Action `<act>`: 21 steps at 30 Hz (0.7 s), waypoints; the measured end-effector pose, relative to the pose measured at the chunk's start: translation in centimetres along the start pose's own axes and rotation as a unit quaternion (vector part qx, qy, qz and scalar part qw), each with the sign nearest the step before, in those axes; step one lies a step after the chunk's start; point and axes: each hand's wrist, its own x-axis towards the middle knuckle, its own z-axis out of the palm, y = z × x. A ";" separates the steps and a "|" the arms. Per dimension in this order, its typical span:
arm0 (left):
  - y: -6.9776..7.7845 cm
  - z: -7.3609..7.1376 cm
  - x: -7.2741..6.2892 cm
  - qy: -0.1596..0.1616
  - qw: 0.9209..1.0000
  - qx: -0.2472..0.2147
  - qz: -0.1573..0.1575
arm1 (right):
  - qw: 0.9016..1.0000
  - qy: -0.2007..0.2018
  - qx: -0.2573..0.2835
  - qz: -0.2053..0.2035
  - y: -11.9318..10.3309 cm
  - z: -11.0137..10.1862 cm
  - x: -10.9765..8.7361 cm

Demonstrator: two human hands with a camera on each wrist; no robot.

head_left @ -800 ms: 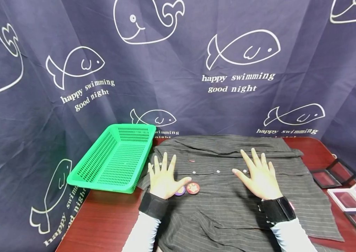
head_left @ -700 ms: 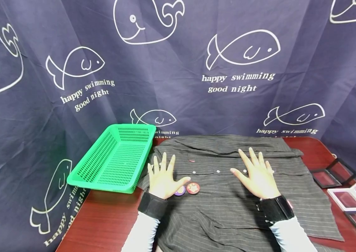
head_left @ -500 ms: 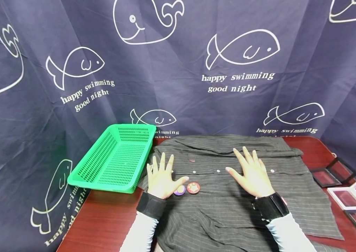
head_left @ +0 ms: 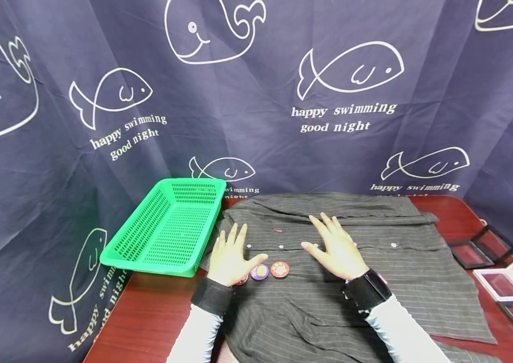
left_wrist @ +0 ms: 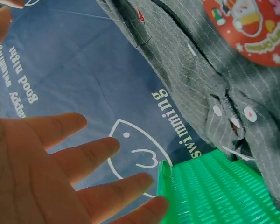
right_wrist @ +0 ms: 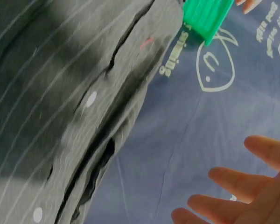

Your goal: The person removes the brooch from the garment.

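A dark grey pinstriped shirt [head_left: 311, 297] with white buttons lies spread over the table. Above its left part is my left hand [head_left: 230, 259], fingers straight and spread, holding nothing. Close to that thumb lie a purple round badge [head_left: 260, 272] and a red round badge [head_left: 279, 269]; another red badge [head_left: 242, 280] is partly hidden by the hand. In the left wrist view a red badge [left_wrist: 256, 28] with a cartoon print shows large. My right hand [head_left: 339, 253] is over the shirt's middle, palm down, its fingers spread and holding nothing.
A green plastic basket [head_left: 177, 232] stands at the left on the red-brown table [head_left: 161, 312]. On the right lie a white frame [head_left: 512, 280] and black frames [head_left: 474, 254]. A dark blue curtain [head_left: 265, 121] with fish prints hangs behind.
My right hand has moved left over the shirt, toward the badges. The left hand has shifted slightly left and down, uncovering more of the purple badge and part of a red one.
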 end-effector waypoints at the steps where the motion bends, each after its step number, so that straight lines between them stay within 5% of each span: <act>1: -0.2 0.1 0.0 0.002 1.000 -0.002 0.002 | 1.000 -0.001 0.004 -0.003 -0.2 0.2 0.0; 21: -2.7 0.4 -1.2 -0.003 0.995 -0.097 -0.030 | 0.994 -0.034 0.096 -0.027 -3.9 3.2 1.7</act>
